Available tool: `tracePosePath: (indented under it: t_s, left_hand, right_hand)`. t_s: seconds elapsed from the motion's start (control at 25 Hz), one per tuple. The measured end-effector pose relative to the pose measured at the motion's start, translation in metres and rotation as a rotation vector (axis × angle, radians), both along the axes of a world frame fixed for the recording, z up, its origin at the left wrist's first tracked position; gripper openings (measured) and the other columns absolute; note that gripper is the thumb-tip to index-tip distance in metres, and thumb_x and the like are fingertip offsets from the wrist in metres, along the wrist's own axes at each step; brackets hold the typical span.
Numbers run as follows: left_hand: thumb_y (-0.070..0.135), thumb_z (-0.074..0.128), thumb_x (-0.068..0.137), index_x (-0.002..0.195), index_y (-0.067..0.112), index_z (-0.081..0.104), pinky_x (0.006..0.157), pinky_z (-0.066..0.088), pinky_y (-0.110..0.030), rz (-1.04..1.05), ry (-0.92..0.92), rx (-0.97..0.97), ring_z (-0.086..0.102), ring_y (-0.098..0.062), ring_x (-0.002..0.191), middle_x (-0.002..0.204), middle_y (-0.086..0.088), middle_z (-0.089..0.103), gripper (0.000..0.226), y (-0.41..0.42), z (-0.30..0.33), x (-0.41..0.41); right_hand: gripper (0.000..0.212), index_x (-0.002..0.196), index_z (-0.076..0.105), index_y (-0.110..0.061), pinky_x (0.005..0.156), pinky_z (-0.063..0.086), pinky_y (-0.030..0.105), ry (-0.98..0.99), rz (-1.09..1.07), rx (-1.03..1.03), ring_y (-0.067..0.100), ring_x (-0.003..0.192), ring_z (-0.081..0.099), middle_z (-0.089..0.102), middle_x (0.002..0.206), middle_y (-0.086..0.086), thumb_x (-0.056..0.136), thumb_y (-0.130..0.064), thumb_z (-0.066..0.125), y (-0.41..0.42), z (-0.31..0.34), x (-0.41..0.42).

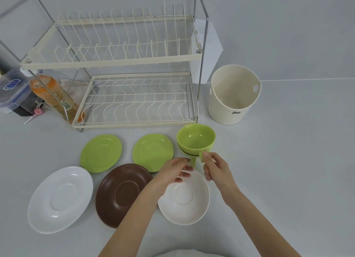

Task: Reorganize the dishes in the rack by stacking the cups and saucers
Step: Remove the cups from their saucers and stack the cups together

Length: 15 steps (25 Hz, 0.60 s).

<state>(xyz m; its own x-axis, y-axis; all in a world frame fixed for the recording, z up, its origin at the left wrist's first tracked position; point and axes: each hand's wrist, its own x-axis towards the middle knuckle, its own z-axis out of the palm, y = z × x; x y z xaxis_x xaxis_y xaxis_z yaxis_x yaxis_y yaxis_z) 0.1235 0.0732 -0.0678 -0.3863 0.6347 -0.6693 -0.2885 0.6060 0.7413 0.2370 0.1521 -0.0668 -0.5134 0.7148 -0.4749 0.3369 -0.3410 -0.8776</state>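
Note:
Two green cups sit nested one inside the other in front of the rack's right corner. My right hand pinches the upper cup's handle. My left hand hovers just left of the lower cup's handle, fingers loosely curled and touching nothing that I can see. Two green saucers lie side by side on the table. In front of them lie a white saucer, a brown saucer and another white saucer, partly under my left hand. The two-tier wire dish rack holds no dishes.
A cream bucket stands right of the rack. An orange drink bottle, a cloth and a plastic container sit left of and behind the rack. A grey wall runs behind.

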Motion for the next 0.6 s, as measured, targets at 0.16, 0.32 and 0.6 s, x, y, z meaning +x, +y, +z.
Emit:
tracePosePath:
  t_s: [0.16,0.32,0.6]
  left_hand:
    - [0.020,0.039,0.094,0.109,0.012,0.054,0.059,0.046,-0.019,0.205,0.031,0.036,0.058,-0.011,0.068,0.084,0.000,0.058,0.023,0.008,0.003,-0.018]
    - [0.029,0.044,0.093,0.130,0.008,0.044,0.074,0.052,-0.029,0.245,-0.023,0.037,0.058,-0.022,0.094,0.112,-0.007,0.055,0.043,0.021,0.009,-0.031]
    - [0.018,0.046,0.092,0.128,0.007,0.047,0.089,0.050,-0.038,0.210,-0.076,0.015,0.055,-0.034,0.114,0.130,-0.013,0.048,0.038,0.033,0.007,-0.033]
  right_hand:
    - [0.019,0.099,0.054,-0.013,0.063,0.045,0.024,-0.016,-0.197,0.046,0.014,0.068,0.050,0.053,0.081,0.004,0.093,-0.029,0.045,0.024,0.004,-0.003]
    - [0.043,0.131,0.043,-0.018,0.104,0.041,0.038,-0.062,-0.118,-0.072,0.022,0.121,0.049,0.049,0.130,0.005,0.093,-0.037,0.041,0.049,0.004,-0.023]
    - [0.024,0.112,0.051,-0.014,0.088,0.046,0.037,-0.048,-0.100,-0.262,0.026,0.099,0.054,0.052,0.111,0.008,0.096,-0.023,0.035,0.050,0.008,-0.032]
